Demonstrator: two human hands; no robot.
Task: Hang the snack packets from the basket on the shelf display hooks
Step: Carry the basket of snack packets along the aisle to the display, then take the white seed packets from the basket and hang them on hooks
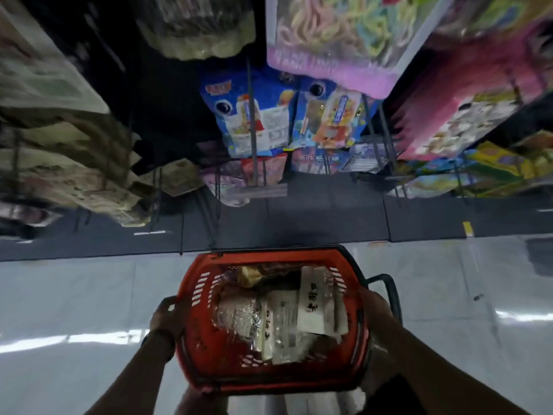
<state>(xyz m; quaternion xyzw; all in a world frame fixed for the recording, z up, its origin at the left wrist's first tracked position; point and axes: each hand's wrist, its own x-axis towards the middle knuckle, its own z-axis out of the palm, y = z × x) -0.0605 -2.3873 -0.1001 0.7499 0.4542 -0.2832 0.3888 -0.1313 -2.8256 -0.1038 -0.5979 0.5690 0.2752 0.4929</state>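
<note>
A red plastic basket [209, 366] with black handles is held low in front of me, above the pale floor. Several clear and white snack packets [287, 319] lie piled inside it. My left hand [167, 317] grips the basket's left rim. My right hand [375, 310] grips the right rim beside the black handle [392, 292]. Ahead stands the dark shelf display with metal hooks [253, 121]; blue packets [254, 115] hang on the middle ones.
Beige packets [89, 175] hang on the left, pink and colourful packs [449, 121] on the right and above. The shelf's dark base [329, 217] meets the glossy grey floor [74, 310] just beyond the basket. The picture is motion-blurred.
</note>
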